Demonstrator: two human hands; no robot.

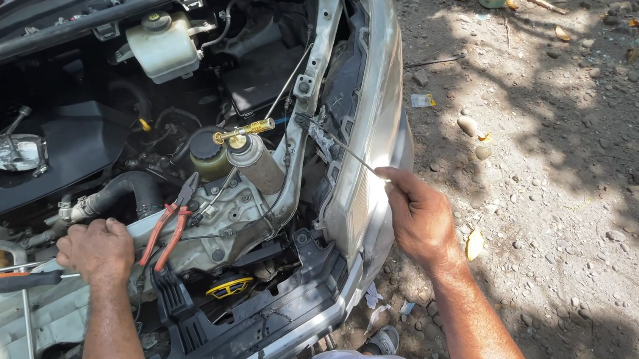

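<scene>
Your right hand (420,217) has open gravel ground (563,183) to its right. To its left, the silver car body edge (376,122) and a thin metal rod (344,151) crowd it. Beside your left hand (97,250), red-handled pliers (167,226) and black hoses (119,191) block the bay.

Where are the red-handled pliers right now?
The red-handled pliers lie on the engine bay's front edge, left of centre, just right of the left hand.
</scene>
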